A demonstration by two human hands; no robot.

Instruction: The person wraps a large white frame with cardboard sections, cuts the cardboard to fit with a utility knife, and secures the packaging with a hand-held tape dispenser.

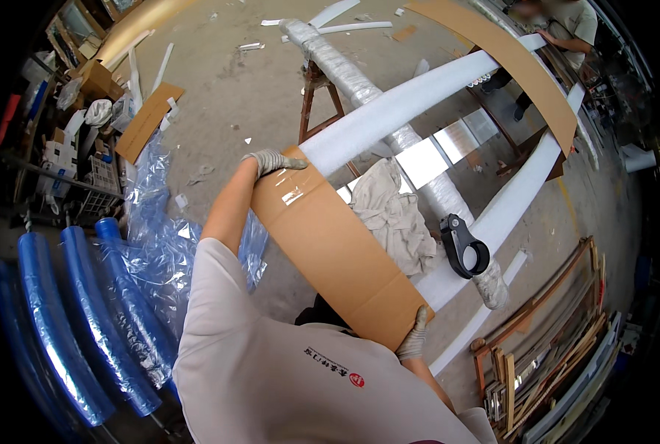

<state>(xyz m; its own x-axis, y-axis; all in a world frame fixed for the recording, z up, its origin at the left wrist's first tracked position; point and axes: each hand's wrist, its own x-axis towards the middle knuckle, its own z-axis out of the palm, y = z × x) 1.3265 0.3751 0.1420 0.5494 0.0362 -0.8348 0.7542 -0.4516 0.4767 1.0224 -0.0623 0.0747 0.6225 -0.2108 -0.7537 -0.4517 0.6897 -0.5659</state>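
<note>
Cardboard strip [337, 248] pinched between both gloved hands.

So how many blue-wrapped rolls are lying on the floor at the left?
3, side by side at lower left: the outer roll, the middle roll, and the inner roll beside the crumpled blue plastic film. More may be hidden in the dark picture edge.

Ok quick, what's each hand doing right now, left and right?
Left hand: gloved, closed on the far end of the cardboard sheet.
Right hand: gloved, gripping the near end of the same sheet.
</note>
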